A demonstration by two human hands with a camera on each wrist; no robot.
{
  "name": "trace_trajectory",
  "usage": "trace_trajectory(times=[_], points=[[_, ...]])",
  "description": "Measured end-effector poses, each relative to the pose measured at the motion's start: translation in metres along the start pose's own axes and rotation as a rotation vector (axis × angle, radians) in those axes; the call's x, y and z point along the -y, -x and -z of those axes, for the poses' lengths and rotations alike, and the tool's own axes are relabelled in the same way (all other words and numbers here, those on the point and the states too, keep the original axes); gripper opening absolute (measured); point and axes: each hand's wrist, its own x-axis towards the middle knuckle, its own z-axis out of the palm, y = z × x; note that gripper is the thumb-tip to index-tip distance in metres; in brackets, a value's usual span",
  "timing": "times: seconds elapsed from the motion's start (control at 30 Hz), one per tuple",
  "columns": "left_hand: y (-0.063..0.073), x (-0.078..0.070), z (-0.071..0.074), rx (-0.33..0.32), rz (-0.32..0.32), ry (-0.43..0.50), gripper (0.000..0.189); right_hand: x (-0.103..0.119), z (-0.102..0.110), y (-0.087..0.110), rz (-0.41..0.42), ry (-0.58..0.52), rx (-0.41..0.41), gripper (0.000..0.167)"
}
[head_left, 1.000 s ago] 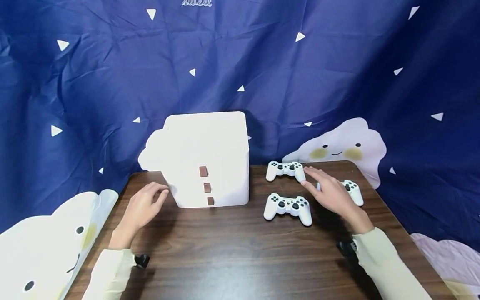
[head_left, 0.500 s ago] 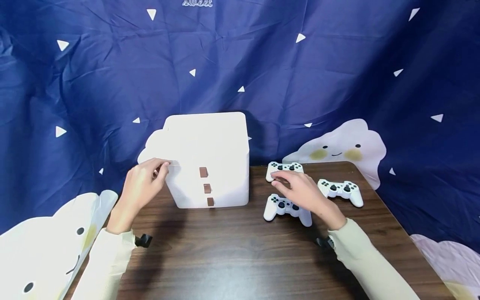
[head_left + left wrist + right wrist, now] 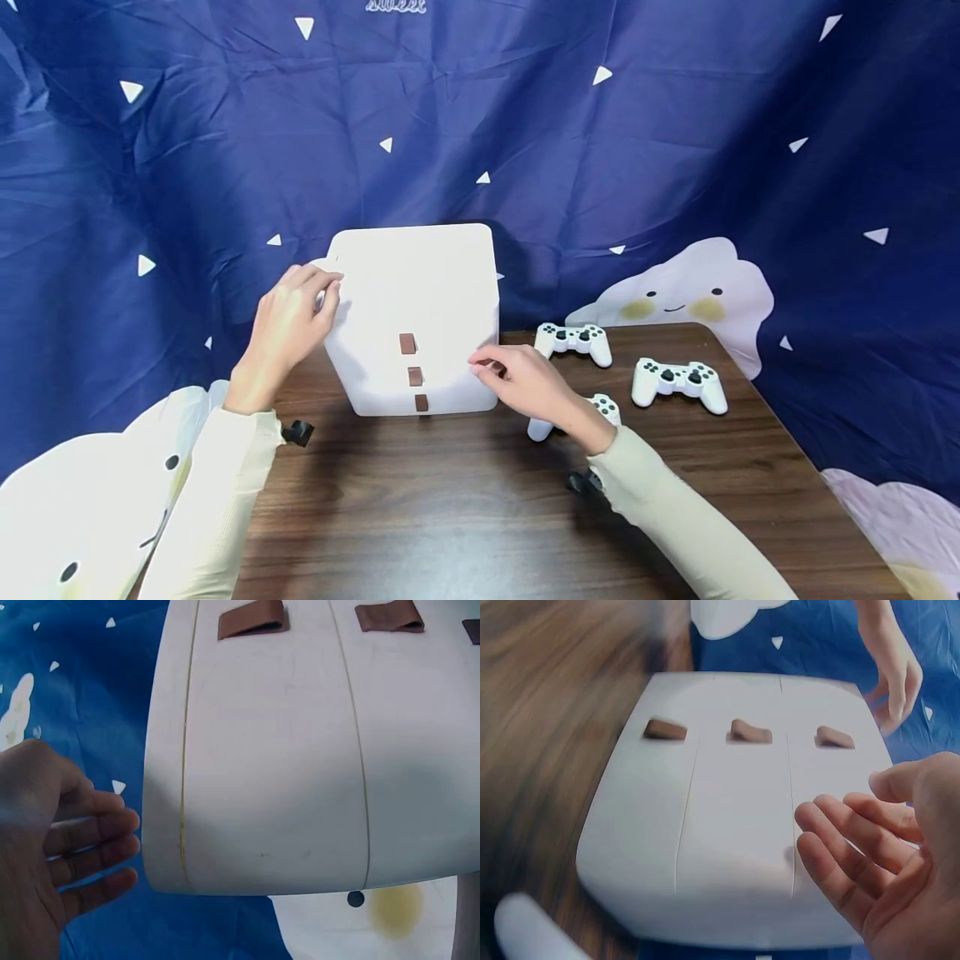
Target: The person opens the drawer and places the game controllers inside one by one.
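A white drawer cabinet stands at the back of the table, its three drawers fronted by brown pull tabs. Beside its upper left edge is my left hand, fingers loosely bent and holding nothing. The left wrist view has those fingers a small gap away from the cabinet's side. My right hand hovers by the cabinet's lower right front, also holding nothing; its fingers are half curled in the right wrist view. Whether the right fingertips touch the cabinet I cannot tell. All the drawers look closed.
Three white game controllers lie right of the cabinet: one at the back, one farther right, and a nearer one partly hidden under my right forearm. A dark blue cloth hangs behind the brown wooden table.
My right hand has moved left from over the controllers to the cabinet's right front. My left hand has risen along the cabinet's left side. Cabinet and controllers have stayed put.
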Motion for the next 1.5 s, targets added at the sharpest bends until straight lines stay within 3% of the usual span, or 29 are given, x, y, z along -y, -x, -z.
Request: trace_trajectory(times=[0.13,0.43,0.67,0.97,1.23,1.37,1.5], points=[[-0.008,0.004,-0.004,0.082,0.021,-0.017,0.035,0.01,-0.012,-0.012,0.006,-0.031,0.0,0.023],[-0.021,0.013,-0.01,0.359,0.081,-0.027,0.059,0.03,-0.032,-0.034,0.001,-0.082,0.005,0.025],[-0.03,0.02,-0.015,0.568,0.161,0.024,0.075,0.04,-0.043,-0.043,-0.076,-0.166,0.062,0.039],[-0.029,0.023,-0.018,0.678,0.163,-0.021,0.081,0.044,-0.059,-0.051,-0.175,-0.325,0.113,0.037],[-0.03,0.02,-0.014,0.701,0.163,-0.069,0.08,0.05,-0.069,-0.055,-0.225,-0.509,0.071,0.024],[-0.029,0.02,-0.016,0.703,0.159,-0.072,0.08,0.056,-0.074,-0.054,-0.26,-0.617,-0.015,0.02],[-0.028,0.02,-0.017,0.7,0.156,-0.062,0.08,0.064,-0.077,-0.054,-0.341,-0.813,-0.156,0.017]])
